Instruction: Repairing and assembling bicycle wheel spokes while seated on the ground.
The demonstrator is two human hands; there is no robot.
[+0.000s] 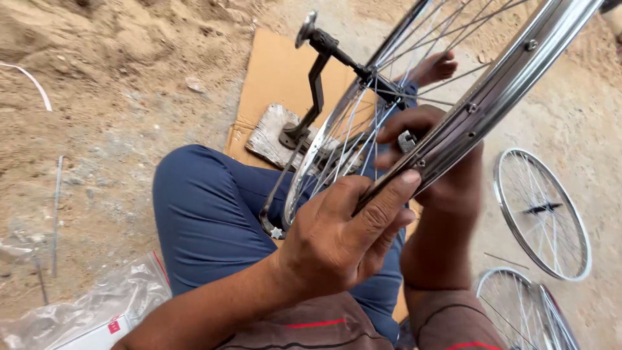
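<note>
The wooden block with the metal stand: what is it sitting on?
The wooden block rests on a cardboard sheet laid over sandy ground. Its right end is hidden behind the wheel spokes.

Left hand (337, 236) curled in a pinching grip, right hand (434, 168) clenched just beyond it.

Single head-worn view, looking steeply down, close over the hands and lap, sandy ground (116, 129) beyond
</note>
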